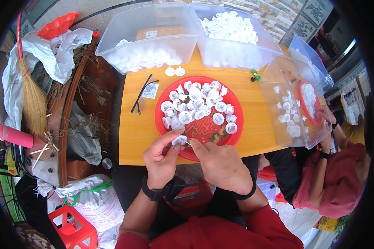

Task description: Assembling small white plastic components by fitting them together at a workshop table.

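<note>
Looking down from my head, I see a small white plastic piece (179, 140) pinched between the thumb and forefinger of my left hand (160, 159), above the near left edge of a round red tray (203, 129). The piece looks light and fairly stiff, with a smooth face that could turn in damp fingers; I'd judge its thin parts might bend or snap if squeezed hard. The edge of its round face seems the best place to take hold, leaving the side toward my right hand free.

My left hand's thumb and forefinger are closed on the piece. My right hand (224, 166) is half curled, back upward, its forefinger reaching to the piece. A thin tip (188, 143) shows between that finger and the piece; I cannot tell what it belongs to, or how tightly I grip it.

Many similar loose pieces (199, 103) lie heaped in the tray, mostly toward its far side. The tray sits on a yellow wooden table (253, 120), with a pair of glasses (140, 92) to its left.
</note>
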### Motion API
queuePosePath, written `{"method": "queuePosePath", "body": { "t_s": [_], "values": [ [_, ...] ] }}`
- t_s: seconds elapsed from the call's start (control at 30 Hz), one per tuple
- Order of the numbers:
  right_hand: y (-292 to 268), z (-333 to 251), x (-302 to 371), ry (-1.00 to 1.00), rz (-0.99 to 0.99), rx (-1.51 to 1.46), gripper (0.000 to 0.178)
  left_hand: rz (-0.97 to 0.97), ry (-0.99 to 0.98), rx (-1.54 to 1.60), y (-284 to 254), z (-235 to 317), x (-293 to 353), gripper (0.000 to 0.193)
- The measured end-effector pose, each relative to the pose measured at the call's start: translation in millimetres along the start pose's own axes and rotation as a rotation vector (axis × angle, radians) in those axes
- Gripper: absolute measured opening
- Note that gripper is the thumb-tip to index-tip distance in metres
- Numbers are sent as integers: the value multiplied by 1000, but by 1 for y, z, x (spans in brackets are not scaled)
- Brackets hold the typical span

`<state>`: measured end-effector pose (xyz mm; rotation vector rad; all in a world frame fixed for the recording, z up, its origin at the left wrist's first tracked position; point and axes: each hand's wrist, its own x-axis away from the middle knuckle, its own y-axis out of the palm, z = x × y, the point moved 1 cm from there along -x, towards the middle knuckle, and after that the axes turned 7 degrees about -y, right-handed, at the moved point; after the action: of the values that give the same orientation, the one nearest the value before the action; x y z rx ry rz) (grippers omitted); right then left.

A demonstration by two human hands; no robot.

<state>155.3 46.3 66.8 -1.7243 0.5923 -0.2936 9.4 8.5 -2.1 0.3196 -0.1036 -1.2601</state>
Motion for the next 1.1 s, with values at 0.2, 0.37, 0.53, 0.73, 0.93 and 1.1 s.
{"method": "queuePosePath", "body": {
  "t_s": [0.2, 0.37, 0.53, 0.73, 0.93, 1.1],
  "values": [
    [-7, -18, -7, -26, -48, 248, 42, 36, 78, -160, 1, -1, 0, 29],
    [5, -8, -3, 16, 73, 50, 39, 36, -5, -97, -2, 6, -3, 27],
    [6, 5, 1, 17, 220, -328, 30, -6, -65, 195, -6, 1, -7, 22],
    [5, 8, 4, 108, 271, -406, 28, -7, -76, 224, -3, 1, -7, 23],
    [4, 6, 2, 112, 233, -344, 27, -39, -81, 193, -3, 2, -7, 25],
    [3, 7, 1, 30, 246, -241, 26, -57, -97, 174, -3, 4, -5, 25]
  ]
}}
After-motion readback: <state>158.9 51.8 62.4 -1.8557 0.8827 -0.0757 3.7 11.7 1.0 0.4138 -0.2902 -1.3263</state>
